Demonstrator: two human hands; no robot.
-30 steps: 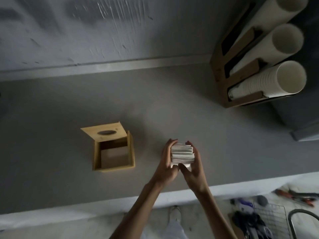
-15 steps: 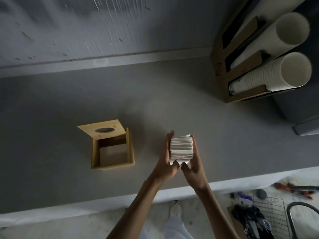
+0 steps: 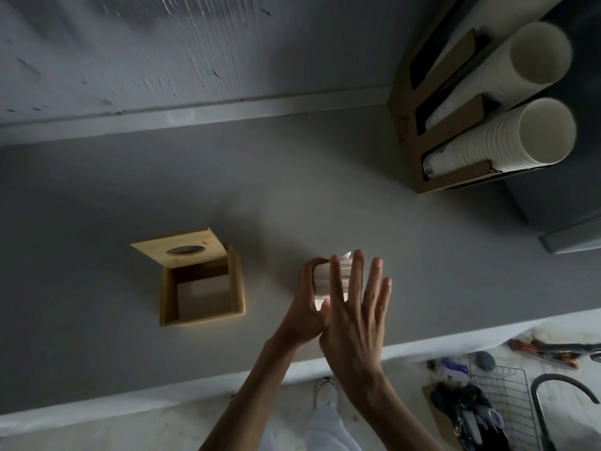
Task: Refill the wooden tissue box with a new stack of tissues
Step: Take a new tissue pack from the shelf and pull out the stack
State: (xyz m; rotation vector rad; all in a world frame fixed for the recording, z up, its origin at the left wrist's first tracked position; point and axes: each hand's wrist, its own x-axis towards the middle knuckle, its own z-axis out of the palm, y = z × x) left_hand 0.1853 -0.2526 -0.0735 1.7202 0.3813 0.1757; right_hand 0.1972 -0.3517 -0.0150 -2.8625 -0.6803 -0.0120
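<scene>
Right hand (image 3: 354,317) changed most: half a second ago cupped against the right side of the stack (image 3: 325,281), now lifted flat above it, fingers (image 3: 356,275) straight and fanned wide, palm toward the tissues, holding nothing. Cannot tell whether palm touches the top sheets; motion blur over the stack hides the contact. Left hand (image 3: 309,307) unchanged in role: curled narrow round the left side and underside of the stack, carrying it alone. One loose corner of tissue sticking up past the right fingertips, as before.

Stack in the air over the counter (image 3: 97,206), somewhat nearer the front edge than the wall edge, well apart from the box (image 3: 203,288) and to its right. Box unmoved, toward the counter's left half, lid (image 3: 182,252) tipped up and back on the far side with its oval slot showing, cavity open and seemingly empty. Cup rack (image 3: 455,125) in the far right corner, untouched.

Meaning for the task: likely a squaring or patting-down of the sheets, not yet a transfer. Still to do: carry left, lower into the cavity, close the lid, perhaps pull the first sheet through the slot. Risk, as a judgement: a one-handed hold on a soft, loose stack may let it splay or shed sheets; flat press from above should compact it to fit between the box walls.
</scene>
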